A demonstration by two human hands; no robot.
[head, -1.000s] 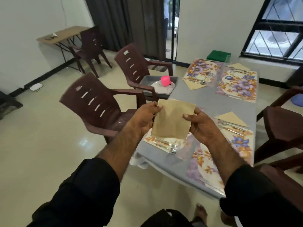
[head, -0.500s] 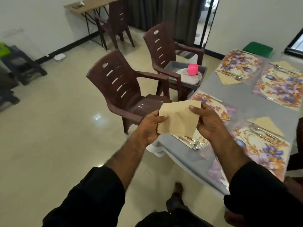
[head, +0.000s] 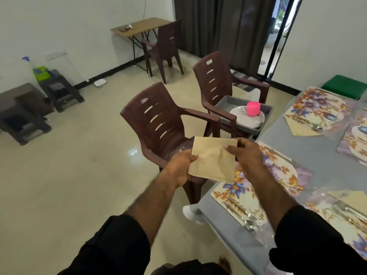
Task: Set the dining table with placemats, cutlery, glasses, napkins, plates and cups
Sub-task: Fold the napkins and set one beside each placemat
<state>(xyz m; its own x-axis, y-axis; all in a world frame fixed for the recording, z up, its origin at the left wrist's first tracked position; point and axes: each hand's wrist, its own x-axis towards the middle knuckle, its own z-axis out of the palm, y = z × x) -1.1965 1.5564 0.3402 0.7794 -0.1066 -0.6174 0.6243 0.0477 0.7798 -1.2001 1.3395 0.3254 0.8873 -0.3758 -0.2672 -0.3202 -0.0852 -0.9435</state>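
Your grey dining table (head: 309, 155) already carries four floral placemats, the nearest (head: 278, 175) just under your hands, and three of them have a folded tan napkin showing beside them: one by the far-left mat (head: 299, 129), one partly seen at the near-right mat (head: 349, 197), and the far-right one only as a blurred edge. Beside the table, the near brown chair (head: 164, 124) stands bare, while the chair behind it (head: 218, 82) holds a grey tray (head: 266, 118) with a white plate (head: 248, 118) and a pink cup (head: 253, 108) on top, so plates and cups look not yet laid out, and you have no glasses in sight anywhere. Cutlery (head: 249, 222) lies on the near mat and on at least two others. The tan napkin (head: 212, 158) you are working on hangs in the air between chair and table edge, unfolded flat; your left hand (head: 180, 167) pinches its left edge, and your right hand (head: 248, 153) pinches the upper right corner. By my reading this is the last napkin, to be folded and set by the nearest mat.
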